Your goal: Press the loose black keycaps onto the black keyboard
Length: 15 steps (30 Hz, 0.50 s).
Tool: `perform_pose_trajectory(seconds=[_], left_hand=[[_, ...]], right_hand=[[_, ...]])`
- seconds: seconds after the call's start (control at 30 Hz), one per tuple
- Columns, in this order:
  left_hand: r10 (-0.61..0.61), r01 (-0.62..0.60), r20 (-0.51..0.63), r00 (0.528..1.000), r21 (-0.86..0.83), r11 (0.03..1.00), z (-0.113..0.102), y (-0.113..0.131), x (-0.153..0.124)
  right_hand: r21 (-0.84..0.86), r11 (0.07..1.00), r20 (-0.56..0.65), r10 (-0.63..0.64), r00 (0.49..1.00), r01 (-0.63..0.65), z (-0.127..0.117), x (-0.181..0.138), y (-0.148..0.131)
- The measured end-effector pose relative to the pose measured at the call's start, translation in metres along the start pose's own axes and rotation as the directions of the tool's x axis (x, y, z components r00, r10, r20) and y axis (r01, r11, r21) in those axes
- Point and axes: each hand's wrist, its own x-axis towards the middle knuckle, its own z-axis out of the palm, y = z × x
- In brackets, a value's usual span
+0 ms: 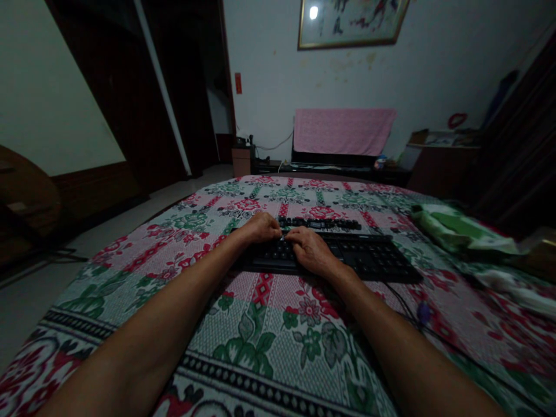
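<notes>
Head view shows your left hand and right hand side by side on the left end of a black keyboard. The keyboard lies flat on a bed covered in a red, green and white flowered spread, roughly in the middle of the bed and well ahead of you. Your left hand rests at the keyboard's far left corner, fingers curled down over the far edge. Your right hand lies palm down on the keys just beside it, fingertips pointing at the left hand and nearly touching it. The grip of each hand is bent inward, but the light is dim and the fingertips are hidden, so you cannot tell whether either grip is pinching anything or only pressing on the keys.

Just behind the keyboard, parallel to it, lies a second dark strip of keys. A thin cable runs from the keyboard's near right side across the spread towards you. A folded green and white cloth lies on the bed to the right, apart from the keyboard. Against the far wall, a pink cloth is draped below a framed picture.
</notes>
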Motion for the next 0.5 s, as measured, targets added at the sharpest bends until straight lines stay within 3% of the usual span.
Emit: perform_pose_trajectory(seconds=[0.17, 0.5], left_hand=[[-0.158, 0.157, 0.004, 0.987, -0.146, 0.977, 0.0026, 0.0051, 0.0009], [-0.132, 0.138, 0.076, 0.988, -0.086, 0.987, -0.004, 0.0112, 0.0053]], right_hand=[[-0.007, 1.0, -0.005, 0.0, 1.0, 0.0, 0.0011, 0.0002, -0.0003], [-0.008, 1.0, -0.002, 0.0, 1.0, 0.0, 0.0002, -0.0003, -0.0016]])
